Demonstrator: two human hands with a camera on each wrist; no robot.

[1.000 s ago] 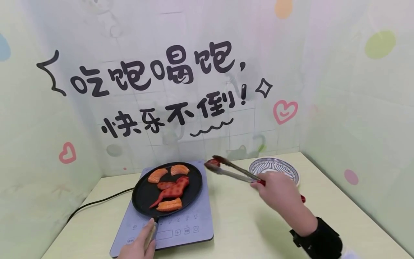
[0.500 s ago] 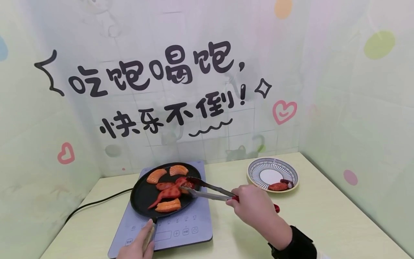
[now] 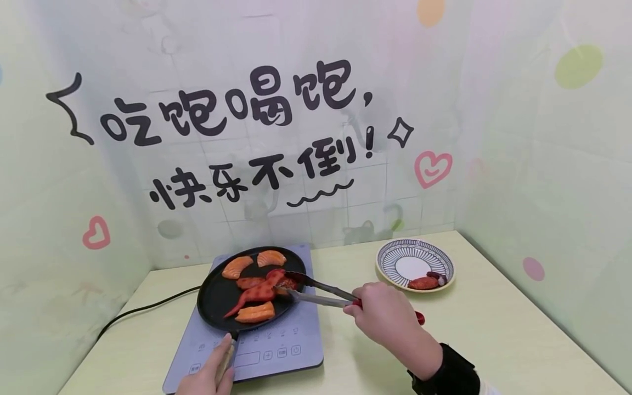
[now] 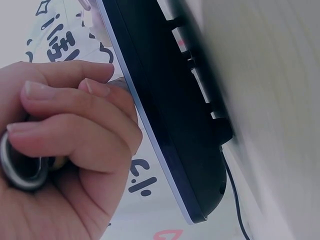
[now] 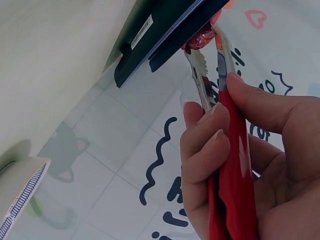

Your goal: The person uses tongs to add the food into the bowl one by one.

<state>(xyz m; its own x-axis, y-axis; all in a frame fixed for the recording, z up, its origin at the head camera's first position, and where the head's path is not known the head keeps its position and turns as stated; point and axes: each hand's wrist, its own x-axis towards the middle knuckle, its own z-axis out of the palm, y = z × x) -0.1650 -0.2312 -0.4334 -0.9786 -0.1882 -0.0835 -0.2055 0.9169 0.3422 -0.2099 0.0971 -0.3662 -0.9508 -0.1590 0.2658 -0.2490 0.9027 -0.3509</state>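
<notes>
The left hand (image 3: 207,373) is curling its fingers round the handle (image 3: 225,362) of a black frying pan (image 3: 213,304), a metal loop showing at the handle's end. The right hand (image 3: 387,315) is gripping red-handled metal tongs (image 3: 321,299), its fingers wrapping one side and its thumb pressing the other. The tongs' jaws are standing slightly apart, holding a dark red food piece (image 5: 201,38) between them over the right part of the pan; whether it is touching the pan, one cannot tell.

The pan is resting on an induction cooktop (image 3: 301,329). Inside it, two salmon slices (image 3: 237,267) are lying near the far rim, a spotted red food piece (image 3: 259,292) is stretching across the middle beside a reddish slice (image 3: 248,282), and an orange block (image 3: 255,312) is lying nearest the handle.

A blue-patterned plate (image 3: 387,255) is standing to the right on the pale surface (image 3: 503,318), carrying a reddish piece (image 3: 423,283) and a smaller dark one (image 3: 436,276). A black cord (image 3: 148,305) is running leftward from the cooktop. A black band (image 3: 446,373) is circling the right wrist.
</notes>
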